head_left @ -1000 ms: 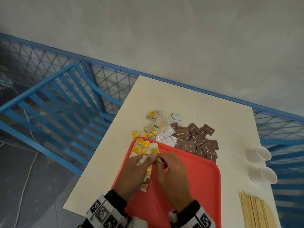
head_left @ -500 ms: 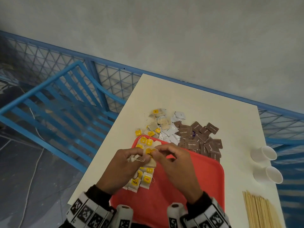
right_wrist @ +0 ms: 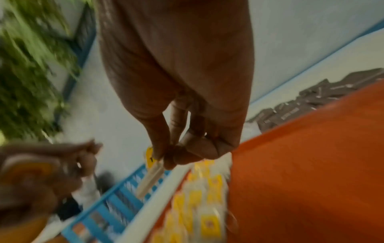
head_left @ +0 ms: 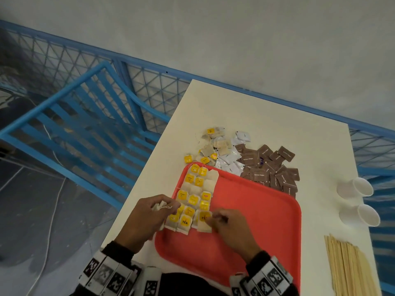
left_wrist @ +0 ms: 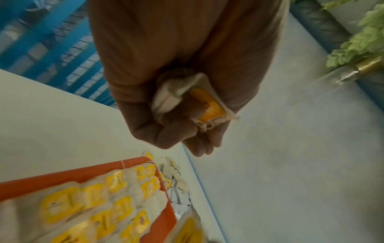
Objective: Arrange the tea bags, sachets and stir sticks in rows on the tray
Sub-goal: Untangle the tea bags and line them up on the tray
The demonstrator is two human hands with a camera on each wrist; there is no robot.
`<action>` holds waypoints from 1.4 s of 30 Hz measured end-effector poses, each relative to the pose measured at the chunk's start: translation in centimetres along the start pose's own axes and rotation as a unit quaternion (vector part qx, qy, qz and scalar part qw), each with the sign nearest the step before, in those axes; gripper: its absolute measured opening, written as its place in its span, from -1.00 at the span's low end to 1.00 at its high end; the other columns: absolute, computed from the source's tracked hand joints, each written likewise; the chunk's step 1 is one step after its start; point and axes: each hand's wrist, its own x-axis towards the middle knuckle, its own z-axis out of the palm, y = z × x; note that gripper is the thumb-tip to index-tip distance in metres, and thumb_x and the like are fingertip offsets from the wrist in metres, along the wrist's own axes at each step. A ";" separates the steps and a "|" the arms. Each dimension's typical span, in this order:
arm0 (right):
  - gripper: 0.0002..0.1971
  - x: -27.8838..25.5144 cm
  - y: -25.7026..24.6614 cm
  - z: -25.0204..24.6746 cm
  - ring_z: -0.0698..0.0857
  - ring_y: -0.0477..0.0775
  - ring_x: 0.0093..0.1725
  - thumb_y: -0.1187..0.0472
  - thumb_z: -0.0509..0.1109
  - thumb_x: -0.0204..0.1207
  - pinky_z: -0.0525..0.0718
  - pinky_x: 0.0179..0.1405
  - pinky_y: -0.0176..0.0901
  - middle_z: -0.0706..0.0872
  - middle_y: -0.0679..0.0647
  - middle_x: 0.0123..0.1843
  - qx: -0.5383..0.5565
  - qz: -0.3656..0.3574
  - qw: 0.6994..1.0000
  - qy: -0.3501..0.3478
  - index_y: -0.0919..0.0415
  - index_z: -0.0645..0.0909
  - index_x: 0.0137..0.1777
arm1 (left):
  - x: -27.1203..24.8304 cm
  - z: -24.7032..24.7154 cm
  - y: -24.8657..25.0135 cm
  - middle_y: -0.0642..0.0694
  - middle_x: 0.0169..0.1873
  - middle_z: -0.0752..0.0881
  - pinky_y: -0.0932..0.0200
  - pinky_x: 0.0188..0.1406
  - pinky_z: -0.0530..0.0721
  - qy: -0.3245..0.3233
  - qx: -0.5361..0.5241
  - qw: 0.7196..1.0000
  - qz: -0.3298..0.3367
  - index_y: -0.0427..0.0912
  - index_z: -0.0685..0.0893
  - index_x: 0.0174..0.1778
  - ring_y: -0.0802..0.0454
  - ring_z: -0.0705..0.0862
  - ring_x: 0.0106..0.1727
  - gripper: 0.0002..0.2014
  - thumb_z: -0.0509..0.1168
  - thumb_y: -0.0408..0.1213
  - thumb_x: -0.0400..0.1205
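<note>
I was in the tea-bag step: my right hand (head_left: 229, 229) pinched one tea bag (head_left: 204, 226) by its top, at the near end of the third column on the tray (head_left: 256, 221), the bag hanging edge-on from the fingertips in the right wrist view. My left hand (head_left: 147, 216) was curled round a small bunch of spare bags (left_wrist: 187, 98), held over the tray's left rim, a string trailing from it. The rows (head_left: 195, 195) ran three across along the tray's left side, packed edge to edge. Next, I judged, the bag had to be laid flat and square with its neighbours, tag up, without nudging the ones already set; they look light and would slide easily. The rest of the tray to the right lay bare red, plenty of room for sachets and sticks. Beyond the far rim sat the loose pile of tea bags (head_left: 213, 146), the white sachets (head_left: 228, 161) and brown sachets (head_left: 269, 169), some touching or overhanging that rim. The sticks (head_left: 350, 268) lay on the table to the right, well apart, near two cups (head_left: 359, 199). The table's left edge ran just beside the tray, so my left hand had little margin there.
</note>
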 end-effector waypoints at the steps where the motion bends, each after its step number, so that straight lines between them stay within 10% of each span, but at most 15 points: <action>1: -0.68 0.1 1.7 1.0 0.42 -0.25 -0.48 0.24 0.51 0.51 0.36 -0.42 -0.26 0.52 -0.13 -0.53 -0.030 0.025 0.999 -0.012 0.09 0.60 -0.48 | 0.0 -0.4 -0.6 -0.09 -0.27 0.81 0.34 -0.71 0.35 0.004 0.000 1.000 -0.016 -0.13 0.84 -0.19 0.20 0.55 -0.56 -0.87 0.43 -0.23 0.63; 18: -0.82 0.5 5.0 7.1 0.63 -0.15 -0.53 0.29 0.56 0.41 0.53 -0.51 -0.40 0.78 0.16 -0.41 0.016 0.179 0.978 0.107 0.33 0.60 -0.22 | 1.3 -2.9 -2.9 -0.37 -0.17 0.76 0.05 -0.47 0.40 -0.062 0.005 0.996 -0.061 -0.07 0.84 -0.14 0.05 0.48 -0.55 -0.84 0.46 -0.06 0.60; 23: -0.80 0.2 4.9 7.1 0.75 0.14 -0.33 0.18 0.52 0.42 0.64 -0.31 -0.02 0.77 0.15 -0.36 0.013 0.183 0.973 0.141 0.17 0.52 -0.24 | 1.6 -2.8 -2.8 -0.29 -0.21 0.77 -0.03 -0.35 0.47 -0.071 -0.027 0.995 -0.072 -0.14 0.83 -0.18 0.14 0.45 -0.59 -0.70 0.48 0.06 0.51; 28: -0.85 -0.3 3.4 6.1 0.60 -0.07 -0.40 0.24 0.47 0.47 0.46 -0.42 -0.32 0.75 0.12 -0.32 -0.037 0.146 0.984 0.096 0.18 0.54 -0.21 | 1.8 -2.1 -2.3 -0.16 -0.23 0.74 0.15 -0.42 0.50 -0.082 -0.150 0.977 -0.124 -0.29 0.79 -0.04 0.14 0.52 -0.57 -0.56 0.30 0.07 0.57; 35: -0.88 0.1 -5.9 1.6 0.61 -0.29 -0.44 0.29 0.51 0.52 0.48 -0.44 -0.50 0.66 -0.08 -0.38 -0.031 -0.033 0.995 0.084 0.18 0.62 -0.18 | 2.4 -1.6 -0.3 -0.15 -0.38 0.64 0.29 -0.69 0.40 -0.124 -0.417 0.880 -0.191 -0.35 0.78 -0.03 0.11 0.40 -0.61 -0.21 0.02 0.37 0.60; 42: -0.75 1.4 -10.9 1.5 0.63 -0.14 -0.13 0.05 0.50 0.54 0.49 -0.17 -0.52 0.65 -0.17 -0.03 -0.105 -0.174 0.979 0.008 -0.07 0.66 0.20 | 1.1 -0.1 1.3 -0.10 -0.53 0.52 0.32 -0.72 0.33 -0.140 -0.366 0.902 -0.182 -0.19 0.67 -0.35 0.13 0.44 -0.60 -0.32 0.05 0.39 0.59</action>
